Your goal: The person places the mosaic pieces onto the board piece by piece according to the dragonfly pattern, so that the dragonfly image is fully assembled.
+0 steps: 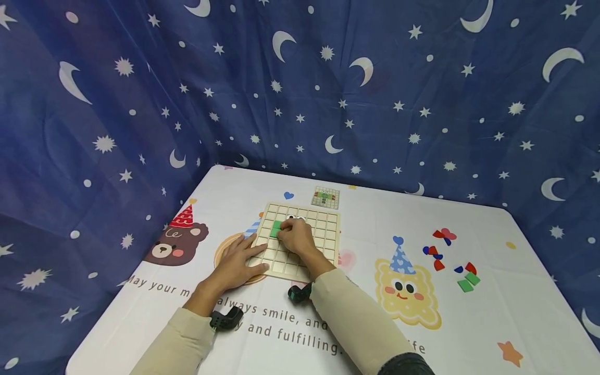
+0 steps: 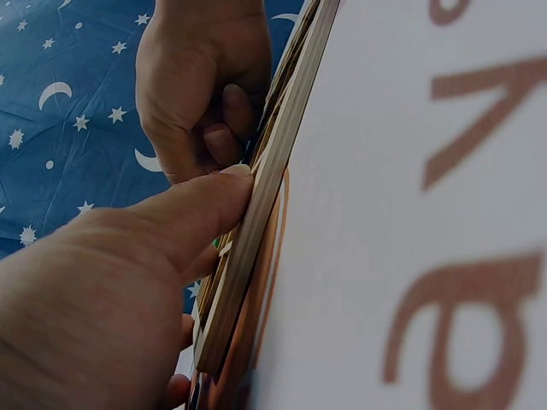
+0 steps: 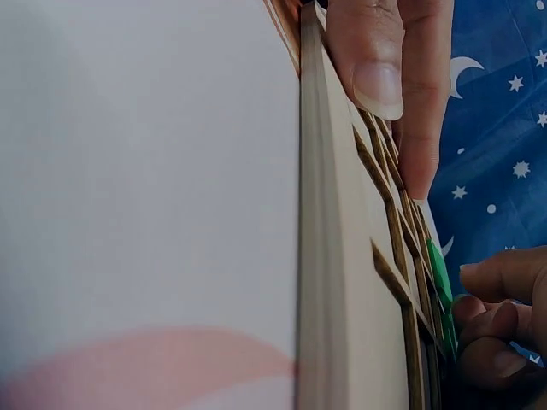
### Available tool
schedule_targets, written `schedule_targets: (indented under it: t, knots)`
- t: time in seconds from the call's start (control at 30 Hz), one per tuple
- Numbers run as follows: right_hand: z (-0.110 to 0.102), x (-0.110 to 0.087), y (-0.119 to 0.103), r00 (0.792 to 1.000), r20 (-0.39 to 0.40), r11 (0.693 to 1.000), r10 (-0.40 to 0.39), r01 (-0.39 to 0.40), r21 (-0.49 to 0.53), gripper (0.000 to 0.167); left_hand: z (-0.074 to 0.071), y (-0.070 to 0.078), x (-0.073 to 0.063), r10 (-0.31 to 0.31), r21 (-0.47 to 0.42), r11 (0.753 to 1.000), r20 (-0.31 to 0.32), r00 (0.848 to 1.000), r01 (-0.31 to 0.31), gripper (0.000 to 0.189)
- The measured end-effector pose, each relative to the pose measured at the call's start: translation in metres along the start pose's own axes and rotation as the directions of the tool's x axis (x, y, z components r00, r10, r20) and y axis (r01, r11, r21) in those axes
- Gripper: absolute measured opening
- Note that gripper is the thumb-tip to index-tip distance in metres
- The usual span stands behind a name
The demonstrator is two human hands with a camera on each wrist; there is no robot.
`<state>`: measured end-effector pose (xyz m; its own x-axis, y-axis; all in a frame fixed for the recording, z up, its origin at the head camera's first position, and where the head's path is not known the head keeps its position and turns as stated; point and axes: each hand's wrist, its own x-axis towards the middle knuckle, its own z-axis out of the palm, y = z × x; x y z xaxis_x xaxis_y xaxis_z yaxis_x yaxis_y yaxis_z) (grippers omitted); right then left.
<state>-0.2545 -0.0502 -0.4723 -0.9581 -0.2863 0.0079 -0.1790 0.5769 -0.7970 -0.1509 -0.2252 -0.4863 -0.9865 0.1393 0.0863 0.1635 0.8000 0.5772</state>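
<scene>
A wooden grid board [image 1: 281, 265] lies on the table, its raised slats forming square cells. Bright green square tiles [image 1: 275, 229] sit in its upper left part, with black-and-white eye pieces [image 1: 295, 217] above the fingers. My right hand [image 1: 297, 238] is over the board, fingers curled at the green tiles; in the right wrist view its fingertips [image 3: 466, 303] meet a green tile [image 3: 440, 272], partly hidden. My left hand [image 1: 240, 263] lies with spread fingers along the board's left edge, and in the left wrist view its thumb [image 2: 201, 209] rests on the rim.
Behind the board is a small patterned card [image 1: 325, 198] with a gridded picture. Off to the right lie loose red and blue pieces [image 1: 433, 251] and two green squares [image 1: 465, 285]. A printed white cloth [image 1: 356, 323] covers the table; a starry blue curtain [image 1: 375, 104] hangs behind.
</scene>
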Motion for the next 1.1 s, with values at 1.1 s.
schedule_targets:
  t: [1.1]
  knots:
    - [-0.078, -0.023, -0.023, 0.980, -0.059, 0.967, -0.188, 0.195, 0.165, 0.019, 0.000, 0.000, 0.000, 0.000, -0.006, 1.000, -0.001, 1.000, 0.000, 0.058]
